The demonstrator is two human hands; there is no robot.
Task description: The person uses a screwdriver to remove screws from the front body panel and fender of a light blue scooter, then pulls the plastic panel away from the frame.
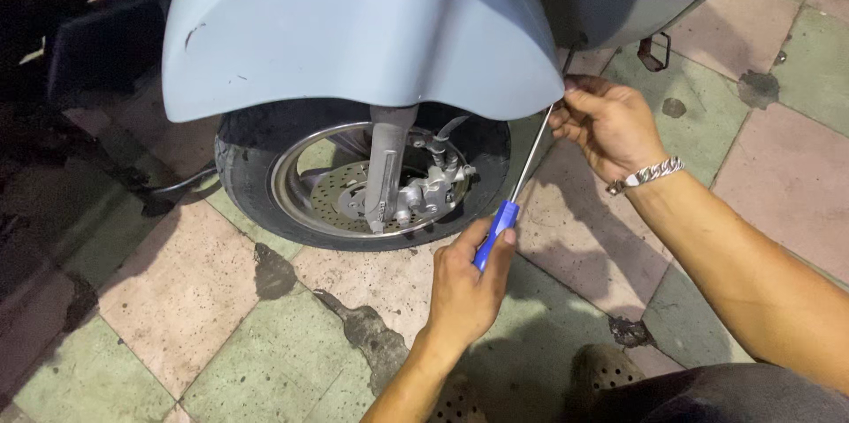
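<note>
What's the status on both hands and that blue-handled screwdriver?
Left hand grips blue-handled screwdriver. Right hand pinches shaft tip at pale blue plastic fender edge. Front wheel beside, clear of shaft.

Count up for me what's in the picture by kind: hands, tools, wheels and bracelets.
Hands: 2, the left hand and the right hand
Tools: 1, a blue-handled screwdriver
Wheels: 1, the scooter's front wheel
Bracelets: 1, a silver chain bracelet
Total: 5

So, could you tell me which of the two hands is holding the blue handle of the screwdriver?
The left hand grips the screwdriver handle; the right hand steadies its tip.
</note>
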